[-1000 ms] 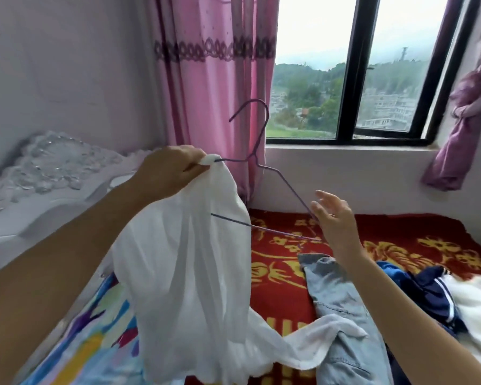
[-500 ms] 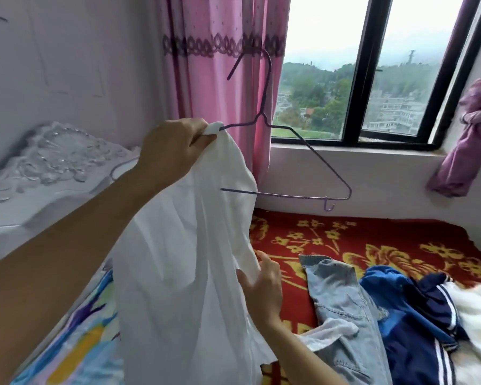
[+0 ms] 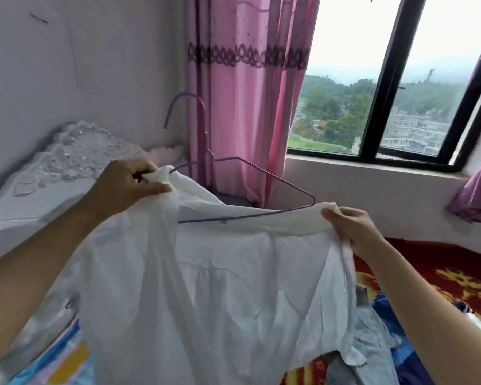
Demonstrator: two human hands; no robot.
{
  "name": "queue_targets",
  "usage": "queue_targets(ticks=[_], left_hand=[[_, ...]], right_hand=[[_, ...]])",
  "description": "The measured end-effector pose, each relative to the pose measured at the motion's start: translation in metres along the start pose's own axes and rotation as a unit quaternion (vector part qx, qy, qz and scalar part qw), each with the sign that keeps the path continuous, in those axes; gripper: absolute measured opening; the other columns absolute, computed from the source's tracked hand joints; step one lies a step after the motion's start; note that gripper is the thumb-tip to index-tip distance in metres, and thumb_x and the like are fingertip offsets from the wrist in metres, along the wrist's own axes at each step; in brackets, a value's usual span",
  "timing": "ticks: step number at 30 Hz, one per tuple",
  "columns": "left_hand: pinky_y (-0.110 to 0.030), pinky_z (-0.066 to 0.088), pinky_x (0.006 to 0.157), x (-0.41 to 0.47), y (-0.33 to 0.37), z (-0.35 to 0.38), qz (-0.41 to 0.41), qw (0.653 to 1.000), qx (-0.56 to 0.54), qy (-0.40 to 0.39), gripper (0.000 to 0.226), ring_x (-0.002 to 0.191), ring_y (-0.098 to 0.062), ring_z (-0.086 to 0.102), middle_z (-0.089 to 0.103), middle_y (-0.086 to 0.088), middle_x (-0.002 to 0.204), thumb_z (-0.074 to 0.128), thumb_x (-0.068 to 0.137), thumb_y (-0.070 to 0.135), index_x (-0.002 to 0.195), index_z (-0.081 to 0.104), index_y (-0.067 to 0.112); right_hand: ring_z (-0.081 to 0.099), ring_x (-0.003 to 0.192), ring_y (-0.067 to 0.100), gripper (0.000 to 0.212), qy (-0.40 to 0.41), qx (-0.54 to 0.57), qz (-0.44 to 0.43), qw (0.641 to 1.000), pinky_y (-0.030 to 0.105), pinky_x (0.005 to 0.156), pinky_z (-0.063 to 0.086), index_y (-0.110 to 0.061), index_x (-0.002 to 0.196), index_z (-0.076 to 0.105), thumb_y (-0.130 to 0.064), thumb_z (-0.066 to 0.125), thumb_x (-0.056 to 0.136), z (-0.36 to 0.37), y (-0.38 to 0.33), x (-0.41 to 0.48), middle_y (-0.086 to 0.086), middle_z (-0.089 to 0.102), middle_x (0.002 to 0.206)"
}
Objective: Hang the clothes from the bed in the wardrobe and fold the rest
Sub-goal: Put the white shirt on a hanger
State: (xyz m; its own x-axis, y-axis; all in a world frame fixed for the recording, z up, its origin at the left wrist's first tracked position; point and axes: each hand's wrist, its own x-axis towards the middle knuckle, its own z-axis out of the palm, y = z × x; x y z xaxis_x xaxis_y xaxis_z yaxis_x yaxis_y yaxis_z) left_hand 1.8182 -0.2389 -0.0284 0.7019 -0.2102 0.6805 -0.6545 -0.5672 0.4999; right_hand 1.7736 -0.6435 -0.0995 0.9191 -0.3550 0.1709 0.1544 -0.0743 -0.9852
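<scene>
A thin white shirt (image 3: 220, 287) is spread in the air between my hands, over the bed. My left hand (image 3: 122, 184) grips one bunched shoulder of the shirt together with the left end of a purple wire hanger (image 3: 264, 179). The hanger's hook points up in front of the pink curtain, and its bottom bar runs just above the shirt's top edge. My right hand (image 3: 353, 229) pinches the shirt's other shoulder close to the hanger's right corner. Light blue jeans (image 3: 370, 345) and a dark blue garment (image 3: 417, 368) lie on the bed below, partly hidden by the shirt.
The bed has a red blanket with yellow flowers (image 3: 456, 273) and a colourful sheet (image 3: 64, 357) at the lower left. A white carved headboard (image 3: 53, 168) stands at the left. A pink curtain (image 3: 247, 101) and a window (image 3: 386, 107) are behind. A purple curtain (image 3: 478, 184) hangs at the right.
My right hand rose from the shirt's lower part and now pinches its other shoulder, spreading the shirt wide. The hanger sank lower, down to the shirt's top edge.
</scene>
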Motion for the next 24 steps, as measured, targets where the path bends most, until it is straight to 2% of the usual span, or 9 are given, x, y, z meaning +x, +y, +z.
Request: queue_targets(ticks=[3,6,8,12,15,18,21,23,24], left_hand=[[-0.008,0.029,0.048,-0.002,-0.012,0.005,-0.008,0.999,-0.001,0.031,0.032,0.050,0.004,0.043,0.053,0.019,0.053,0.082,0.068,0.012,0.058,0.056,0.027],[-0.007,0.028,0.047,-0.001,-0.016,0.006,0.004,0.998,-0.023,0.064,0.020,0.049,0.006,0.042,0.051,0.023,0.054,0.075,0.069,0.028,0.065,0.058,0.037],[-0.008,0.029,0.047,0.001,-0.023,0.009,-0.009,0.994,-0.062,0.087,0.009,0.049,0.004,0.042,0.051,0.020,0.053,0.068,0.071,0.031,0.068,0.060,0.028],[-0.018,0.034,0.049,-0.001,-0.035,0.013,-0.046,0.984,-0.155,0.077,0.022,0.059,-0.013,0.041,0.050,-0.006,0.064,0.071,0.079,0.016,0.074,0.057,0.000],[-0.011,0.030,0.045,-0.008,-0.036,0.017,-0.028,0.995,-0.098,0.001,0.019,0.050,-0.002,0.040,0.050,-0.002,0.056,0.076,0.071,0.017,0.063,0.061,0.010],[-0.012,0.027,0.045,-0.017,-0.041,0.021,-0.021,0.995,-0.083,-0.042,0.020,0.049,-0.002,0.038,0.048,-0.002,0.055,0.078,0.069,0.023,0.058,0.062,0.017],[-0.010,0.028,0.045,-0.015,-0.053,0.018,-0.032,0.998,-0.053,0.009,0.026,0.049,-0.002,0.041,0.055,-0.007,0.057,0.076,0.067,0.034,0.064,0.063,0.012],[-0.007,0.029,0.045,-0.012,-0.059,0.013,-0.048,0.997,-0.049,0.034,0.015,0.049,0.004,0.046,0.057,0.011,0.054,0.076,0.074,0.026,0.067,0.064,0.024],[-0.006,0.030,0.045,-0.011,-0.062,0.010,-0.047,0.997,-0.046,0.042,0.020,0.049,0.007,0.047,0.057,0.017,0.054,0.074,0.078,0.021,0.067,0.063,0.035]], right_hand=[[0.037,0.035,0.010,0.038,0.040,-0.119,-0.054,0.991,0.015,0.037,0.031,-0.012,0.056,0.046,-0.015,0.063,0.089,0.009,-0.023,0.014,-0.001,0.040,0.045],[0.039,0.050,0.021,0.043,0.077,-0.290,-0.098,0.949,0.025,0.051,0.034,-0.016,0.051,0.037,-0.024,0.057,0.088,0.016,-0.032,0.027,0.001,0.036,0.050],[0.039,0.057,0.024,0.045,0.094,-0.360,-0.106,0.922,0.031,0.058,0.032,-0.014,0.049,0.036,-0.029,0.055,0.087,0.017,-0.033,0.033,0.000,0.037,0.050],[0.042,0.050,0.023,0.041,0.069,-0.352,-0.090,0.929,0.032,0.057,0.036,-0.015,0.054,0.051,-0.035,0.053,0.091,0.016,-0.038,0.043,-0.005,0.041,0.047],[0.040,0.046,0.012,0.037,0.038,-0.335,-0.084,0.938,0.021,0.044,0.034,-0.010,0.074,0.065,-0.038,0.052,0.094,0.016,-0.046,0.047,-0.006,0.043,0.051],[0.042,0.049,0.004,0.033,0.021,-0.358,-0.105,0.928,0.014,0.046,0.034,-0.022,0.066,0.060,-0.038,0.052,0.094,0.016,-0.057,0.047,-0.014,0.049,0.052],[0.039,0.034,-0.001,0.045,-0.027,-0.357,-0.104,0.928,0.010,0.039,0.031,-0.029,0.047,0.060,-0.033,0.058,0.092,0.015,-0.068,0.045,-0.016,0.046,0.037],[0.035,0.038,0.000,0.045,-0.049,-0.343,-0.104,0.932,0.014,0.043,0.031,-0.017,0.045,0.060,-0.029,0.064,0.088,0.015,-0.073,0.047,-0.014,0.044,0.041],[0.035,0.043,0.002,0.042,-0.054,-0.326,-0.114,0.937,0.017,0.047,0.030,-0.013,0.048,0.058,-0.028,0.067,0.086,0.015,-0.077,0.048,-0.011,0.044,0.046]])
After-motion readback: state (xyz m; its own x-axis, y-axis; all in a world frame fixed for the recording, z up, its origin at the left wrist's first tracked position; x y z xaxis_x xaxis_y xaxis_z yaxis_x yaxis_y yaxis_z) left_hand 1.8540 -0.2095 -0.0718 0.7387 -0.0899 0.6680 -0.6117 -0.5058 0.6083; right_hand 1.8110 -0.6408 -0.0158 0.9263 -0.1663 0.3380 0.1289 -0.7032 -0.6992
